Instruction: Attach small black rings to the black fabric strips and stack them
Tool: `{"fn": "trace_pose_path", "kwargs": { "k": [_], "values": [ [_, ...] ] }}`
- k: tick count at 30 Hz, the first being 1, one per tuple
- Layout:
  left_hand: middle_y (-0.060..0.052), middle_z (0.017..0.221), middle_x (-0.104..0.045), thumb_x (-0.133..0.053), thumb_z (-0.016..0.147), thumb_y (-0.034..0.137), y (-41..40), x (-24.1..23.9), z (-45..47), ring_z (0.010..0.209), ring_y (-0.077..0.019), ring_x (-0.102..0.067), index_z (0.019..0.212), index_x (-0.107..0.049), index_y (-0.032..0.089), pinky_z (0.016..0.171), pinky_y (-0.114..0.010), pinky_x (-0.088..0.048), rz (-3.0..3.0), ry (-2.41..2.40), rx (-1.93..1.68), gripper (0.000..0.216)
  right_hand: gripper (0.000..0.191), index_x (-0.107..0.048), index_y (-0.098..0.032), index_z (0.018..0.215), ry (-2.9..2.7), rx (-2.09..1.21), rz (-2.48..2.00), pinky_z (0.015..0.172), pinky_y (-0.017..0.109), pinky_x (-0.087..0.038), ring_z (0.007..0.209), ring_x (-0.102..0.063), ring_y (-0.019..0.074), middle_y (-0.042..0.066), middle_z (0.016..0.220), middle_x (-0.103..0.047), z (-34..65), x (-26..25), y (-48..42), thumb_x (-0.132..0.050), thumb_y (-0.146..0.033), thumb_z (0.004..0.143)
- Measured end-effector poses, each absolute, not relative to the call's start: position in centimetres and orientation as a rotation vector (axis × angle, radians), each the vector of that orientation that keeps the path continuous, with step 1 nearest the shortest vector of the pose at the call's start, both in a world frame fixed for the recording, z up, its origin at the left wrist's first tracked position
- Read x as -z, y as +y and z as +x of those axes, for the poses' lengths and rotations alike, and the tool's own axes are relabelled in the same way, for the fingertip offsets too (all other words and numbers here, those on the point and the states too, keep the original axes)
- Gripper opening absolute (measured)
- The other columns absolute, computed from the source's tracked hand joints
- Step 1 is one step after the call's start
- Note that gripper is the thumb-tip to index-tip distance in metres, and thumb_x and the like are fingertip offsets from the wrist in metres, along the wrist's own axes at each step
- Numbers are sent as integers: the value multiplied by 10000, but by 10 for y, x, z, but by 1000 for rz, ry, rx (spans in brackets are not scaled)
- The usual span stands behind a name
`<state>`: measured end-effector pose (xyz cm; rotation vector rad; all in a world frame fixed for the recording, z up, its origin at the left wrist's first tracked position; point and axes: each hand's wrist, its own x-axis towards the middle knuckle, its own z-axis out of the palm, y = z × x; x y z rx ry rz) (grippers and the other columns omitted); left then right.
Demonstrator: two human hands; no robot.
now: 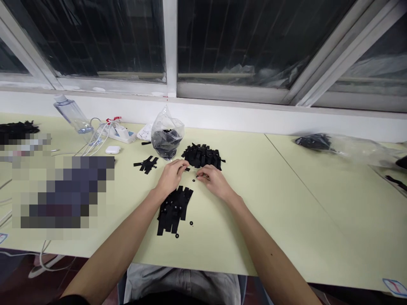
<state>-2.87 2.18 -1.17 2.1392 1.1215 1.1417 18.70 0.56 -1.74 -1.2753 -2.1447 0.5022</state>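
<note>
Head view shows me, at frame centre, the left hand (pixel 172 174) pinching a black strip (pixel 187 169) near the right hand (pixel 214 180), whose grip I cannot tell; I judge strip handling is underway, calling next for steady fingertips.

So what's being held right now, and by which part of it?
The left grip seems to pinch a black strip, but where along it can't be told. A small dark piece shows at the right grip; whether it's held is unclear.
</note>
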Motion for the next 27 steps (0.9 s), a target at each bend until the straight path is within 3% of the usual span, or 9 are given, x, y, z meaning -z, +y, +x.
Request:
{"fn": "trace_pose_path", "kwargs": {
  "k": [9, 17, 27],
  "values": [
    [-58, 988, -654, -381, 882, 8, 25, 21, -29, 877, -164, -628, 854, -712, 187, 815, -305, -492, 2211, 1046, -1046, 377, 105, -659, -211, 824, -2137, -503, -1300, 726, 322, -419, 853, -553, 199, 33, 846, -642, 182, 16, 3, -596, -162, 893],
    [-67, 1138, -641, -345, 787, -98, 26, 16, -30, 1057, -191, -624, 1072, -717, 217, 966, -362, -505, 2299, 1077, -1067, 565, 135, -642, -212, 810, -2147, -498, -1308, 728, 316, -412, 855, -544, 195, 26, 845, -640, 182, 13, 0, -572, -135, 897],
    [-81, 1340, -581, -400, 930, 11, 24, 9, -27, 1231, -191, -563, 1299, -591, 221, 1064, -383, -483, 2324, 1049, -1197, 466, 109, -653, -205, 816, -2036, -583, -1308, 682, 312, -408, 760, -571, 185, 29, 806, -658, 179, 9, -2, -568, -183, 881]
  ]
}}
